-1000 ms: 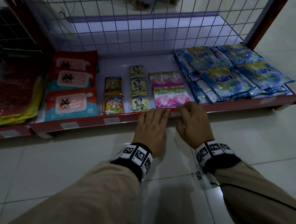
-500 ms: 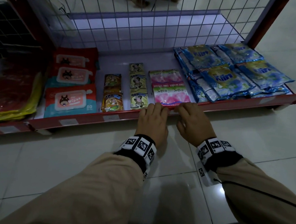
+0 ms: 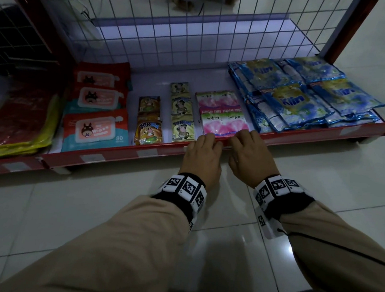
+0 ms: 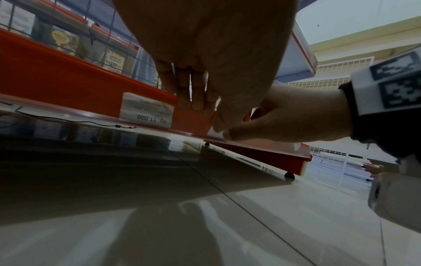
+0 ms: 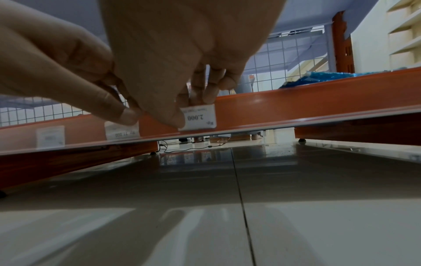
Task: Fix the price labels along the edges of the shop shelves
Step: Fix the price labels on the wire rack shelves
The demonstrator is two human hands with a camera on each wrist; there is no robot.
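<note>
Red shelf edge (image 3: 282,137) carries the price label (image 5: 200,117) marked 2.000, pinched between right hand (image 3: 248,155) thumb and fingers. Left hand (image 3: 203,157) sits just beside it, fingers curled over the strip, thumb touching the label's left end. Another label (image 4: 147,112) lies further left; bare tiled floor (image 3: 37,212) spreads below the edge
</note>
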